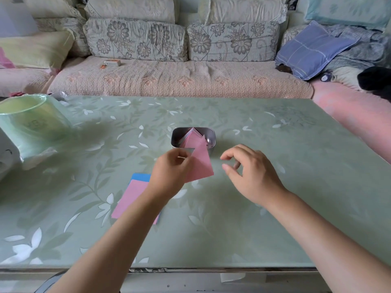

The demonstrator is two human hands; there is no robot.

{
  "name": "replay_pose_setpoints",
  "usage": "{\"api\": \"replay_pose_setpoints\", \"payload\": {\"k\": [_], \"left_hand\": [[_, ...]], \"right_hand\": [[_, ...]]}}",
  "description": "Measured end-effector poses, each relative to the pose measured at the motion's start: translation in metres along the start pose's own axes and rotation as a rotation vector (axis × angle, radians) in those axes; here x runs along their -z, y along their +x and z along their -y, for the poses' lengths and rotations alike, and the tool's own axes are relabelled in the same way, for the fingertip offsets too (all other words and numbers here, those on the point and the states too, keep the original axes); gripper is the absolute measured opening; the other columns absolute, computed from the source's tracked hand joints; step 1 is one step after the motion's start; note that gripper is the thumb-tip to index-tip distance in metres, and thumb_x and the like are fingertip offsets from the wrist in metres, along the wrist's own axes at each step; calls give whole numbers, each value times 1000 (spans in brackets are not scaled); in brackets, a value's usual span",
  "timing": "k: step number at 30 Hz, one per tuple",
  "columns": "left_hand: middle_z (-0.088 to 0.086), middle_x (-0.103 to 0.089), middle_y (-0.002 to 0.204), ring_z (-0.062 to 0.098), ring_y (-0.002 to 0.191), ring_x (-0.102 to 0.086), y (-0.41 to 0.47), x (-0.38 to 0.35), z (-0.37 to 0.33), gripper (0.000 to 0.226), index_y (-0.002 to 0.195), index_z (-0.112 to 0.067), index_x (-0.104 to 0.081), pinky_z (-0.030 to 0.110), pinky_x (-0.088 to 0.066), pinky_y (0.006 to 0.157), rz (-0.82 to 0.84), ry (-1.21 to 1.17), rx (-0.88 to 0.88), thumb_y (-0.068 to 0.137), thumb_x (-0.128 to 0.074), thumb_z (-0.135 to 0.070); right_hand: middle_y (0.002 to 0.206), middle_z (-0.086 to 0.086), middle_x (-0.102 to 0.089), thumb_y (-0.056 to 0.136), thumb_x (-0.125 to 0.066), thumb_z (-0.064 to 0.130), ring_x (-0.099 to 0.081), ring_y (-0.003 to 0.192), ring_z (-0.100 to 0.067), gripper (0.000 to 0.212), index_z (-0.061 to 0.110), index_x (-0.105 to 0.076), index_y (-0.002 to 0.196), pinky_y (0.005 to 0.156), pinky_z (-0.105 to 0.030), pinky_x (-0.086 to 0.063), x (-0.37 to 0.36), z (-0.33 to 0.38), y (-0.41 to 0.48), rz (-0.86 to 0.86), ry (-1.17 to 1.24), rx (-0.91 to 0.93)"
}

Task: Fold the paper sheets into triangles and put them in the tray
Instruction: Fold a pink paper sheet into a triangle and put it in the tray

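My left hand (169, 172) pinches a pink folded paper triangle (201, 163) by its left edge and holds it above the table, its tip reaching up in front of the metal tray (175, 136). The tray stands at the table's middle and holds several folded pink triangles (193, 138). My right hand (249, 172) hovers just right of the held triangle, fingers curled and apart, touching nothing. A stack of flat paper sheets (132, 197), pink on top with blue showing at the far edge, lies on the table under my left forearm.
The green floral table (275, 187) has a green cylinder wrapped in plastic (31, 125) at its far left and a white object (6, 157) beside it. A sofa (179, 79) with cushions runs behind the table's far edge.
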State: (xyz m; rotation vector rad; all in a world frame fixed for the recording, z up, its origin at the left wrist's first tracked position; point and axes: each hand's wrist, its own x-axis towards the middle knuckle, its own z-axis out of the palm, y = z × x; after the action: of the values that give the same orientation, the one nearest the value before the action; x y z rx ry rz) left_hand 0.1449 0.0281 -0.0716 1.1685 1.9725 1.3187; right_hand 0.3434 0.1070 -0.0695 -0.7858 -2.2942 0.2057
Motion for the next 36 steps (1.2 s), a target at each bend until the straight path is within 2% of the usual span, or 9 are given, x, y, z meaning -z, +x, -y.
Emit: {"api": "replay_pose_setpoints", "payload": {"k": [4, 7, 10, 17, 22, 24, 27, 32, 36], "left_hand": [[3, -67, 76, 21, 67, -62, -3, -8, -3, 12, 83, -16, -66, 26, -48, 60, 86, -300, 265, 92, -59, -18], [18, -73, 94, 34, 85, -71, -6, -9, -6, 13, 90, -11, -60, 34, -57, 70, 219, -502, 362, 98, -50, -10], [17, -74, 102, 35, 93, -73, -9, -10, -7, 10, 100, -9, -58, 34, -58, 72, 317, -583, 385, 100, -48, -10], [9, -76, 101, 23, 94, -74, -11, -12, -6, 21, 114, -14, -64, 30, -54, 76, 380, -533, 331, 96, -54, -9], [7, -76, 102, 22, 93, -74, -8, -9, -6, 20, 111, -14, -68, 28, -56, 75, 360, -552, 302, 95, -59, -7], [1, -76, 103, 22, 94, -74, -8, -7, -6, 20, 107, -17, -69, 30, -56, 79, 390, -528, 275, 97, -55, -8], [-4, -76, 104, 19, 92, -74, -10, -7, -8, 19, 108, -18, -68, 33, -54, 85, 428, -414, 209, 97, -55, -11], [-5, -76, 100, 17, 90, -73, -14, -8, -11, 30, 103, -23, -71, 36, -52, 85, 433, -294, 135, 80, -51, -27], [-3, -77, 86, 16, 80, -74, -15, -15, -6, 11, 91, -24, -72, 28, -52, 71, 289, -248, 41, 90, -69, -34]], "right_hand": [[122, 2, -55, 73, -80, 8, -59, 101, -15, 53, 22, -64, 121, 87, -40, -50, -4, 5, -3, 129, -1, 80], [129, -1, -55, 71, -85, 13, -61, 103, -19, 48, 24, -68, 114, 90, -44, -48, -8, 8, -2, 130, -5, 70], [124, 1, -60, 72, -87, 19, -62, 93, -18, 31, 22, -73, 99, 86, -44, -49, -10, 9, -2, 91, 27, 66], [109, 5, -66, 80, -84, 21, -65, 89, -23, 7, 23, -78, 85, 84, -42, -50, -8, 5, -1, 24, 112, 38], [111, 11, -65, 85, -78, 30, -65, 95, -5, 5, 25, -78, 87, 85, -16, -45, -11, 2, -2, 95, 323, -130], [102, 16, -69, 86, -78, 30, -65, 86, -3, 6, 32, -77, 81, 78, -17, -45, -13, 0, 0, 92, 434, -281], [66, 14, -65, 86, -77, 33, -49, 56, -3, 10, 32, -73, 76, 57, -22, -40, -14, -3, 0, 110, 517, -398], [58, 12, -63, 84, -77, 37, -47, 52, -2, 14, 34, -70, 72, 53, -17, -39, -12, -4, 0, 165, 481, -389], [55, 18, -58, 82, -75, 42, -46, 50, -2, 13, 35, -69, 73, 50, -12, -35, -11, -4, -2, 180, 431, -372]]}}
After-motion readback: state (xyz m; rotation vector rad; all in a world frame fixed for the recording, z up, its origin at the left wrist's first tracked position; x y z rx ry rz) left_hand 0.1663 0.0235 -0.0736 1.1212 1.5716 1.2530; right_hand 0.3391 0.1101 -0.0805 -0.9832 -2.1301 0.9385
